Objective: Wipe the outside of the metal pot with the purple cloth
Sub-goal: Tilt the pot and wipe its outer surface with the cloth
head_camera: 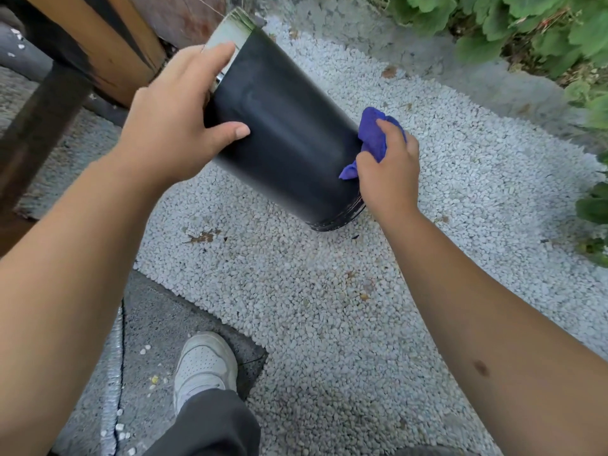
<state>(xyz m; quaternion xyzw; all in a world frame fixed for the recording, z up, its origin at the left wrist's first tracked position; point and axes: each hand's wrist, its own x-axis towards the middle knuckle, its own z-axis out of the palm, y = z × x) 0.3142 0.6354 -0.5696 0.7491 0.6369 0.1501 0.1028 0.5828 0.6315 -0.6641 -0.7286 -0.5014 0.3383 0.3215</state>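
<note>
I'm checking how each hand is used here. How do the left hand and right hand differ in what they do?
The left hand grips the black pot near its upper rim, fingers spread on bare metal; the right hand is bunched around the purple cloth. The left holds the tilted pot, while the right presses cloth against its lower side. Both are bare and touch the pot's outside.
</note>
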